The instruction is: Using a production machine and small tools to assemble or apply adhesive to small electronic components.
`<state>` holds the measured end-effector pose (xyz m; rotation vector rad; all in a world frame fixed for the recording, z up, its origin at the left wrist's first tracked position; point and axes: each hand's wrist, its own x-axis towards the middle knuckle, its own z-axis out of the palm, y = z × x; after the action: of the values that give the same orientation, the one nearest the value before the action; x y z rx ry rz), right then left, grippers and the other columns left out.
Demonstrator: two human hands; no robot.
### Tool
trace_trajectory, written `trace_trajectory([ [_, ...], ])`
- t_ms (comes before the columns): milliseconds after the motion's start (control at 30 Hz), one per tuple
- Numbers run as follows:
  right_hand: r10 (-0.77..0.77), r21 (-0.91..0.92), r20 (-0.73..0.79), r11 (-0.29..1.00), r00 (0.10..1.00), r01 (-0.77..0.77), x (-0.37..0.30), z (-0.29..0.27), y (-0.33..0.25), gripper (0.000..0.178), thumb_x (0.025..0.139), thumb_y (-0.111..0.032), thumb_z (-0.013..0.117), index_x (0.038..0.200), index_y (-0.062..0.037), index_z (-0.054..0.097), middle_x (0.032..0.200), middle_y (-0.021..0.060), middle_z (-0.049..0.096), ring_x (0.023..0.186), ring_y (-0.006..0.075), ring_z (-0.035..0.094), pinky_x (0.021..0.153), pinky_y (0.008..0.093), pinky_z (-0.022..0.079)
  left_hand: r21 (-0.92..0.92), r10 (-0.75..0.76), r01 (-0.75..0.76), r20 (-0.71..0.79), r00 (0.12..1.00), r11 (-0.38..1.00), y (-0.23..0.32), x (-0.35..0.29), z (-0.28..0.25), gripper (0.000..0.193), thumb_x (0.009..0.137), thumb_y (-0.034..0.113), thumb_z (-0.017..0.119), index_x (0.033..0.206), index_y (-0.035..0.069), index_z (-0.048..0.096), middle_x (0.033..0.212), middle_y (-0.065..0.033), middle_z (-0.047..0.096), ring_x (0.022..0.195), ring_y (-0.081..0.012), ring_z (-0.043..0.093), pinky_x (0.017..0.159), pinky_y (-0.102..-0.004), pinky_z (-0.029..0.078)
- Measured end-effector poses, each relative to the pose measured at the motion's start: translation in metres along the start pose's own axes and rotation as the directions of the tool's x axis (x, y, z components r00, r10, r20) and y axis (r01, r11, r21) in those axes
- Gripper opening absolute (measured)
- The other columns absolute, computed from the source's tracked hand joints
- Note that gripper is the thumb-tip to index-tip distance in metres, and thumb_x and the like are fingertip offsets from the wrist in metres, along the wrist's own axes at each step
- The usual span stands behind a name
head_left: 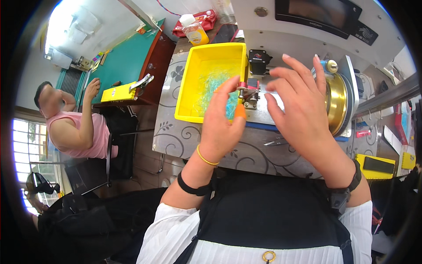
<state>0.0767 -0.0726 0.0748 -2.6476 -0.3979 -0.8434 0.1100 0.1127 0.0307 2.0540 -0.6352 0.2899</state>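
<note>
My left hand [222, 125] is at the right rim of a yellow bin [181, 103], beside a small metal feed mechanism [249, 93] on a bench machine. Its thumb and forefinger are apart, with orange covers on the fingertips; whether they touch the mechanism I cannot tell. Over the machine's pale metal plate [262, 112] my right hand [299, 99] hovers, fingers spread, thumb pointing toward the mechanism. No object shows in either hand. Inside the bin lies a loose heap of thin blue-green strands [211, 94]. Right of my right hand stands a large brass-coloured wheel [336, 105].
A dark screen [318, 13] and a black motor [259, 61] are on the machine. Behind the bin stands a bottle of orange liquid [194, 31]. Tweezers [276, 141] lie on the patterned tabletop [189, 143]. At left, another person [79, 127] sits by a green-topped desk [125, 55].
</note>
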Motion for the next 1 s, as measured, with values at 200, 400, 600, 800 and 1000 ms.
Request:
trace_trajectory([
  [200,-0.037,0.008,0.012,0.999,0.999,0.037,-0.005,0.005,-0.004,0.016,0.07,0.001,0.065,0.083,-0.0062,0.058,0.105,0.008,0.061,0.124,0.0301,0.05,0.112,0.0574,0.02,-0.046,0.048,-0.049,-0.03,0.998,0.998,-0.003,-0.017,0.02,0.063,0.077,-0.005,0.054,0.139,-0.001,0.041,0.138,-0.0238,0.045,0.131,-0.0371,0.042,0.109,-0.0408,0.034],
  [400,-0.048,-0.02,0.035,0.999,0.998,0.049,-0.003,0.006,-0.013,0.011,0.077,0.0,0.059,0.082,-0.0059,0.052,0.099,0.0092,0.057,0.126,0.0325,0.046,0.114,0.0562,0.017,-0.034,0.017,-0.02,-0.09,0.996,0.999,0.004,-0.022,0.022,0.068,0.077,-0.002,0.054,0.143,0.002,0.035,0.135,-0.0212,0.047,0.115,-0.0376,0.05,0.099,-0.0407,0.041],
  [600,-0.088,-0.031,0.026,0.996,0.996,0.089,-0.001,0.016,-0.011,0.005,0.084,-0.001,0.053,0.086,-0.0044,0.049,0.104,0.0122,0.055,0.129,0.0352,0.043,0.113,0.0548,0.02,-0.08,-0.007,-0.006,-0.156,0.988,0.997,0.003,-0.02,0.023,0.066,0.075,-0.005,0.051,0.14,0.001,0.038,0.121,-0.0212,0.053,0.105,-0.038,0.053,0.093,-0.0419,0.043],
  [800,-0.105,0.025,-0.054,0.994,0.993,0.107,-0.007,0.02,-0.001,0.003,0.088,0.0,0.051,0.089,-0.0016,0.049,0.106,0.014,0.054,0.131,0.0352,0.041,0.113,0.0538,0.021,-0.076,-0.004,-0.011,-0.201,0.98,0.997,-0.003,-0.018,0.036,0.066,0.074,-0.008,0.05,0.139,0.001,0.038,0.122,-0.0218,0.053,0.109,-0.0388,0.053,0.096,-0.0412,0.042],
  [1000,-0.319,-0.023,-0.18,0.947,0.93,0.32,-0.032,-0.028,0.0,0.011,0.093,-0.014,0.061,0.1,-0.0089,0.068,0.106,0.0038,0.067,0.117,0.0307,0.057,0.105,0.0487,0.033,-0.011,-0.003,0.001,-0.162,0.987,1.0,0.005,-0.016,0.038,0.062,0.078,-0.007,0.05,0.138,0.0,0.039,0.125,-0.0223,0.052,0.112,-0.0383,0.052,0.098,-0.0406,0.042],
])
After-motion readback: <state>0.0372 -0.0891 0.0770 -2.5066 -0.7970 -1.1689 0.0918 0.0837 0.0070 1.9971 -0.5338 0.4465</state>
